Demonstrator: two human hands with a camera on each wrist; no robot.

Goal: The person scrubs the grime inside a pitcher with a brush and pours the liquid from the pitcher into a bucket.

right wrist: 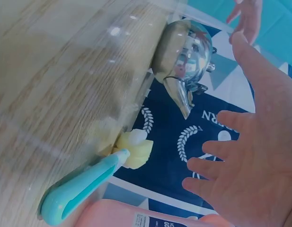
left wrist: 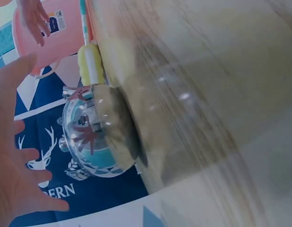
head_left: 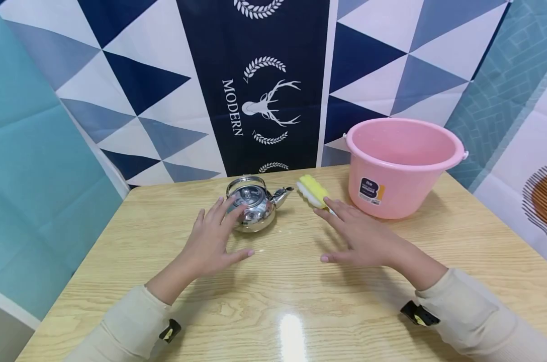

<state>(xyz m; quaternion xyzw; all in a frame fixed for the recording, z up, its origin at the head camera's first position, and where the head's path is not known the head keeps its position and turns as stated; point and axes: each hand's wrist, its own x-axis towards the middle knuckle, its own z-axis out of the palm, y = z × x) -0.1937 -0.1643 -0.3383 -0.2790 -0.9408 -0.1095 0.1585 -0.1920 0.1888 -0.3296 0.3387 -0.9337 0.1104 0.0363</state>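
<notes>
A small shiny metal kettle [head_left: 255, 213] stands upright at the middle of the table, its spout turned to the right. My left hand [head_left: 212, 244] hovers in front of it with fingers spread, overlapping its left side in the head view. To the kettle's right lies a sponge brush [head_left: 313, 191] with a yellow and white head. Its teal handle [right wrist: 84, 187] shows in the right wrist view but is hidden behind my right hand [head_left: 364, 236] in the head view. That hand has spread fingers too, and nothing is in its grasp.
A pink bucket [head_left: 386, 188] with a dark label stands at the back right of the wooden table [head_left: 264, 296]. Behind the table hangs a patterned cloth [head_left: 156, 100] with triangles and a deer head. Teal cloth [head_left: 38, 151] borders the left side.
</notes>
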